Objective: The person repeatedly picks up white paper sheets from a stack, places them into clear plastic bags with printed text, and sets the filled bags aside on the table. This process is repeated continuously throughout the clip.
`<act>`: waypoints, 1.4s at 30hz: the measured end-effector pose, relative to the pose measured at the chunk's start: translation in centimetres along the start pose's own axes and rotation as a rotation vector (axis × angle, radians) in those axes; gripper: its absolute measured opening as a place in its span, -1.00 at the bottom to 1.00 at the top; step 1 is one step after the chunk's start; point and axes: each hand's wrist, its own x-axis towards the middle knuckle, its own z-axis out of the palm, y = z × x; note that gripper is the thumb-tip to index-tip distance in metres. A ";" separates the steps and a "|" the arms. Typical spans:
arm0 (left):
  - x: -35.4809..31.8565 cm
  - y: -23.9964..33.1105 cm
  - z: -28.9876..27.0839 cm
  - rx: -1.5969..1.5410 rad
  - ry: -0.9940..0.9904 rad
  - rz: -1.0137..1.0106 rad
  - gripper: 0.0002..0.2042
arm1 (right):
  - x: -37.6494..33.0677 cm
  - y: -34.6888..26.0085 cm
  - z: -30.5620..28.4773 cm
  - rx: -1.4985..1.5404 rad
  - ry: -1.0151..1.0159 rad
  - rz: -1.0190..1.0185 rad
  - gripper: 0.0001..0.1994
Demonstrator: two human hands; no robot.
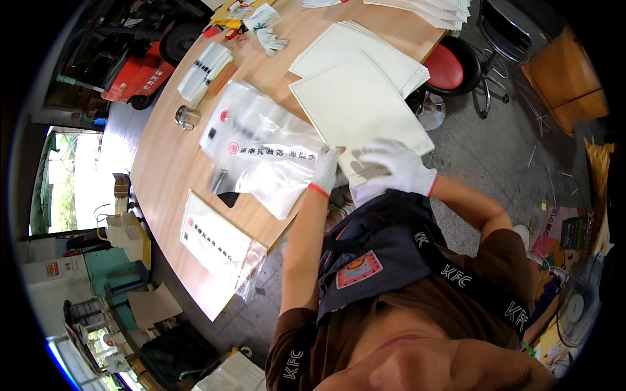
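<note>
Both my hands wear white knit gloves. My left hand [325, 171] pinches the edge of a clear printed plastic bag [261, 151] that lies blurred on the wooden table [166, 166]. My right hand [398, 166] is closed on the near corner of a white paper sheet [358, 104], the top one of a stack at the table's edge. The two hands are close together, right where the bag's edge meets the sheet's corner.
Another flat printed bag [218, 251] lies at the near table edge. More white sheet stacks [365, 42], a metal cup [186, 117], bundled white packs [204, 72] and spare gloves [264, 29] sit farther off. A red stool [447, 65] and a red forklift [140, 68] stand beside the table.
</note>
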 end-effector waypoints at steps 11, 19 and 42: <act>-6.7 4.6 -1.6 1.147 -0.060 0.315 -0.36 | -0.2 3.4 7.0 1.235 -0.018 0.829 -0.50; -5.4 1.2 -3.7 0.953 -0.307 0.472 -0.26 | 0.0 1.5 8.2 0.606 0.016 0.653 -0.64; -17.7 -0.6 -10.7 0.822 -0.008 1.047 -0.68 | 8.2 -0.9 5.3 0.999 -0.702 0.490 -0.70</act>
